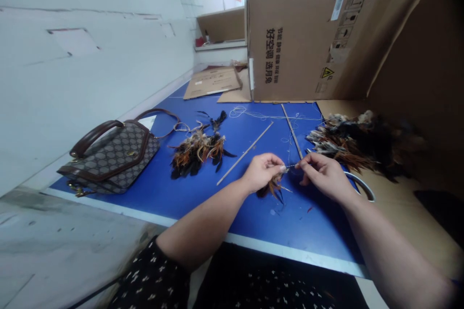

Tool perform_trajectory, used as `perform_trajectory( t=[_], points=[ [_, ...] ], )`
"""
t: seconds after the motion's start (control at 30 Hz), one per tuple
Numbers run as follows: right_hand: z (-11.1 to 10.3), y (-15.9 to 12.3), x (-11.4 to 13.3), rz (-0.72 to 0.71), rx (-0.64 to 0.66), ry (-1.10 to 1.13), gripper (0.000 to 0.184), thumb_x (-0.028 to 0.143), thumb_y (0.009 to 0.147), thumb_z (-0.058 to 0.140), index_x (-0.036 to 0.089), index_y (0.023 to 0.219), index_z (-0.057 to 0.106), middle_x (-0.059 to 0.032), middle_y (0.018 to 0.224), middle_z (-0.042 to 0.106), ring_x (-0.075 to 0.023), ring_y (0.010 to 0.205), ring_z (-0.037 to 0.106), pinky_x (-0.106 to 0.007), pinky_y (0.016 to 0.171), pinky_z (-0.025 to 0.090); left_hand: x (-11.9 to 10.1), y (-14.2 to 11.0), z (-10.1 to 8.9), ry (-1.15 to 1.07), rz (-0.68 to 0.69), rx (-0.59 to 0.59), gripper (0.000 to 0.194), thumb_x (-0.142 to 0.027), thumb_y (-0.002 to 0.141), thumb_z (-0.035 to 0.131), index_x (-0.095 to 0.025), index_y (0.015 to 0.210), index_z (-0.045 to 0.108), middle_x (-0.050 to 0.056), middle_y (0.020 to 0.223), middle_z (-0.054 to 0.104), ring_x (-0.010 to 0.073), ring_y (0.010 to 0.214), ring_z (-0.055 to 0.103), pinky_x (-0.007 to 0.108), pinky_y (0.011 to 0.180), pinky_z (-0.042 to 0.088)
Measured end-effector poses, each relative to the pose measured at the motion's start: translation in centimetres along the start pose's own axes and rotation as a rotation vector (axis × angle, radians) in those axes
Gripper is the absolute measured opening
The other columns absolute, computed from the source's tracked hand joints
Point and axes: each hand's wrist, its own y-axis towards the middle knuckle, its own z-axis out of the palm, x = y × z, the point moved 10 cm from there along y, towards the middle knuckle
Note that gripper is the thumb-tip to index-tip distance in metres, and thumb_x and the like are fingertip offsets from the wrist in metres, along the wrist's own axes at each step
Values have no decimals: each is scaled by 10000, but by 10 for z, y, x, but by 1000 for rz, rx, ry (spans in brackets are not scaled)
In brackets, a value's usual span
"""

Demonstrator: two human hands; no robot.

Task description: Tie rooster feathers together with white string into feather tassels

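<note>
Feather bunch (272, 188): sm., brown/blk; at L fingertips, tips hanging twd wearer.
L hand (264, 171): thumb + fingers pinched on top end of bunch.
R hand (322, 174): thumb + forefinger pinched on thread.
Thread (291, 166): short taut length, btwn both hands.
Rod no. 1 (244, 153): thin, lt. brown; on table just L of L hand, slanted.
Rod no. 2 (292, 130): same type; beyond hands, near end by R fingertips.
Loose string (268, 115): pale, tangled; well beyond hands.
Feather pile, L (199, 149): brown/blk/cream; L of L hand, past rod no. 1.
Feather pile, R (355, 142): lgr., mixed; beyond + R of R hand.
White-edged loop (362, 186): beside R wrist, partly hidden; type unclear.
Handbag (116, 157): patterned, brown trim; far L of hands.
Table (203, 200): blue top, pale edge; under hands.
Carton (304, 38): lg., printed; standing beyond hands.
Flat cardboard (212, 79): far side, L of carton.
</note>
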Motion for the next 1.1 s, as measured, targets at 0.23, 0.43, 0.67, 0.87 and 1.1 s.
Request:
perform_trajectory(
  t=[0.23, 0.43, 0.67, 0.87, 1.1],
  points=[
    [-3, 1, -2, 20, -8, -189, 183, 365, 898, 602, 208, 870, 692, 1, 504, 650, -199, 463, 655, -277, 482, 456, 1, 0, -3, 39, 0, -35, 306, -336, 740, 825, -126, 852, 633, -2, 604, 628, 104, 491, 577, 242, 518, 507],
    [2, -8, 29, -243, -76, -340, 391, 358, 929, 614, 196, 1281, 661, -39, 732, 734, -193, 554, 644, -333, 618, 525, 7, 3, -4, 88, 11, -47, 281, -318, 738, 816, -132, 838, 631, -8, 616, 628, 88, 506, 563, 216, 530, 471],
    [31, -12, 37, -395, 12, -258, 174, 247, 969, 581, 234, 1125, 655, -74, 980, 756, -230, 880, 725, -353, 803, 566, 13, 3, 1, 59, 9, -7, 305, -336, 741, 822, -132, 872, 638, -11, 655, 634, 87, 549, 581, 224, 587, 488],
    [29, -18, 51, -527, -10, -297, 43, 225, 984, 587, 233, 963, 624, -49, 842, 674, -205, 757, 649, -329, 711, 529, 11, 0, 1, -27, -16, -25, 338, -378, 741, 820, -141, 893, 635, -20, 630, 618, 102, 523, 587, 231, 552, 492],
    [34, -24, 57, -660, 51, -301, 224, 163, 1027, 525, 268, 1149, 680, -82, 1031, 680, -205, 891, 674, -327, 793, 561, 10, 0, -6, -103, -58, -106, 373, -405, 717, 843, -143, 894, 646, -1, 680, 659, 101, 521, 584, 238, 543, 497]
  ],
)
